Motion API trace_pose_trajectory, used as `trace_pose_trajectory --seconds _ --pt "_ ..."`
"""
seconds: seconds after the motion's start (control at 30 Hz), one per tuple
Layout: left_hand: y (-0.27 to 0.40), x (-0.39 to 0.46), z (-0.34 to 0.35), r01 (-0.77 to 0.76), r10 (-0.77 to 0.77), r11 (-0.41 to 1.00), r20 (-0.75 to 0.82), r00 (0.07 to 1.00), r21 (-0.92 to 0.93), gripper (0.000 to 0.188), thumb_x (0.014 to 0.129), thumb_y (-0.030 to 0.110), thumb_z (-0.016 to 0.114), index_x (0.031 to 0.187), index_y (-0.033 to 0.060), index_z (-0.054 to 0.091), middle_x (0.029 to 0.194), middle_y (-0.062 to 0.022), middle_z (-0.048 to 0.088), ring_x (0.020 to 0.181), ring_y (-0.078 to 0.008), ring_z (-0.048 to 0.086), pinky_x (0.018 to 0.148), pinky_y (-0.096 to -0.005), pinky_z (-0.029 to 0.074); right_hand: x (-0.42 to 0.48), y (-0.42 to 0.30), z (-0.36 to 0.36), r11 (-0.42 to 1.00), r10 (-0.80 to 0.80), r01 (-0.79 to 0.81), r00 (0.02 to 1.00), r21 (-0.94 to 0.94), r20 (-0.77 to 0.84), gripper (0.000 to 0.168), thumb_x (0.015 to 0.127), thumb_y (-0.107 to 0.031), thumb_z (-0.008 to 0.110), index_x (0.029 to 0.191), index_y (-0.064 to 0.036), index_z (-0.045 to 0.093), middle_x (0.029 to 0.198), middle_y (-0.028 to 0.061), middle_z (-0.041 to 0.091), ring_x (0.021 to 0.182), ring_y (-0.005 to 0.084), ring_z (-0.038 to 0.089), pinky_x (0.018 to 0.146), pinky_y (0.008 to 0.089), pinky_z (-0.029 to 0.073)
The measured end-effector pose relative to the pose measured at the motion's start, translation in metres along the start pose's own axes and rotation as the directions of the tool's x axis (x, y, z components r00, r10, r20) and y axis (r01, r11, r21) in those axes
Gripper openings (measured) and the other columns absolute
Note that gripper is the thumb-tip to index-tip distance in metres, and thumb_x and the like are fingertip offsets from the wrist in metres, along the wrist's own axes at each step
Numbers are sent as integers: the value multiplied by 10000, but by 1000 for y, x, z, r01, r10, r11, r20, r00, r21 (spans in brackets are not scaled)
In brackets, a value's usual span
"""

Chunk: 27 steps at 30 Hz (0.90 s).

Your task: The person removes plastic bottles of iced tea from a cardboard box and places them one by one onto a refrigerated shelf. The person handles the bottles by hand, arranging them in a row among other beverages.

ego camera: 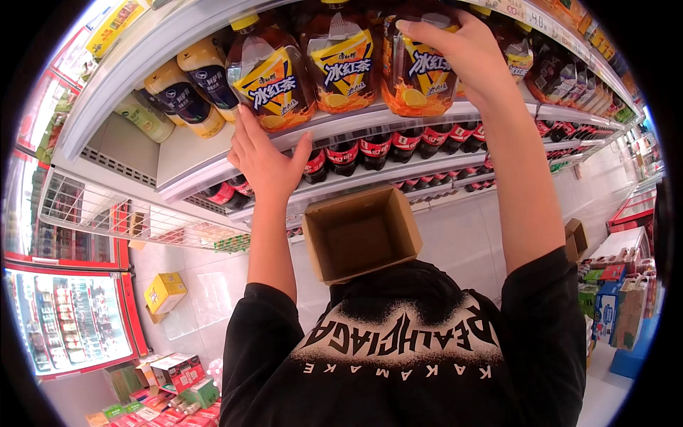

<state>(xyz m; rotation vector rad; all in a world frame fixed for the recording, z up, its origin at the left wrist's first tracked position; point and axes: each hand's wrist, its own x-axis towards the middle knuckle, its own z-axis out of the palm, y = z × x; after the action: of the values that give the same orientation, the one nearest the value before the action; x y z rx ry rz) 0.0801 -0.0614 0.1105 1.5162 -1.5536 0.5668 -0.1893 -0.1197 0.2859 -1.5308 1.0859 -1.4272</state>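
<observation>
Large plastic bottles of iced tea with yellow caps stand in a row on a store shelf. My right hand (459, 48) reaches over the upper part of one iced tea bottle (419, 69), thumb across its front; its other fingers are partly hidden behind it. Beside it stands a second iced tea bottle (341, 64). My left hand (269, 155) is at the shelf's front edge, fingers apart, fingertips touching or close to the lower side of the leftmost iced tea bottle (271, 80). An open cardboard box (363, 235) with nothing visible inside is in front of my body, below the shelf.
Milk tea bottles (187, 96) stand left of the iced tea. Cola bottles (375, 149) line the shelf below. A white wire rack (122, 213) juts out at left, above a yellow carton (165, 292) on the floor. Stacked cartons (608, 299) stand at right.
</observation>
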Motion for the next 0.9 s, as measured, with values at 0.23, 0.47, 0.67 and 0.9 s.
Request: trace_pose_trajectory --seconds 0.23,0.47,0.67,0.9 --pt "2 0 -1 1 -1 1000 28 1000 6 1119 754 491 803 1546 -62 238 1458 -289 440 1265 -423 465 1041 -533 314 7 9 12 971 -160 136 981 -196 -108 631 741 -179 853 1218 129 577 1044 192 701 985 270 679 847 375 542" --pt "3 -1 3 -4 4 999 22 1000 32 1134 757 512 799 1540 -84 235 1462 -292 437 1262 -422 464 1028 -534 317 8 33 21 637 -349 56 910 -769 -223 780 795 -433 763 1364 42 520 1260 331 563 1223 473 472 1066 561 368" --pt "2 -3 9 2 -2 998 -5 1000 59 1144 728 527 806 1529 -85 265 1468 -284 438 1213 -416 480 998 -525 315 10 26 17 428 -305 67 949 -901 -75 928 844 -536 701 1456 87 386 1248 340 571 1167 496 487 1067 545 367" --pt "0 -3 11 1 1 996 -17 1000 84 1154 736 528 797 1540 -80 236 1477 -286 432 1215 -419 479 997 -542 307 8 4 -14 64 -167 317 938 -946 303 1194 673 -471 879 1500 123 256 1228 322 600 1170 473 503 1049 498 428"
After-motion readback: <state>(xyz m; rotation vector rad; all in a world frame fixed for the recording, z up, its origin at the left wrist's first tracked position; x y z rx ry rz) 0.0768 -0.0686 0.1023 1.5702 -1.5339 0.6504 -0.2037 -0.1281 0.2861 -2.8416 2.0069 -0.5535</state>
